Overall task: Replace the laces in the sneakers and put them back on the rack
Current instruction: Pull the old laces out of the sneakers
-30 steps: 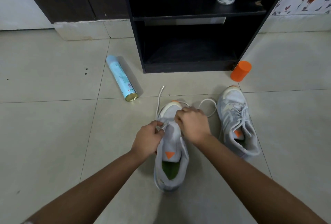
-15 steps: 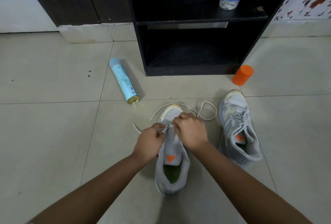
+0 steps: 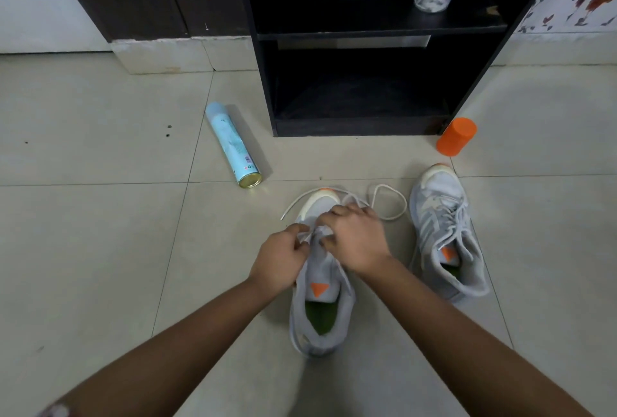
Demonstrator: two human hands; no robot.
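Nearest, on the floor tiles, a grey sneaker [image 3: 322, 299], toe pointing far. Over its front, left hand [image 3: 280, 259] and right hand [image 3: 355, 239], fingers curled, pinching the white lace [image 3: 391, 217]; loose loop trailing right. Just right, a laced second sneaker [image 3: 447, 236]. Farther, the black rack [image 3: 367, 123].

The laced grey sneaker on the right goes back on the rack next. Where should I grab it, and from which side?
Likely the heel collar of the laced grey sneaker, from above on your side: the heel points toward you, the opening faces up with a rim to pinch, and the toe points toward the black rack.
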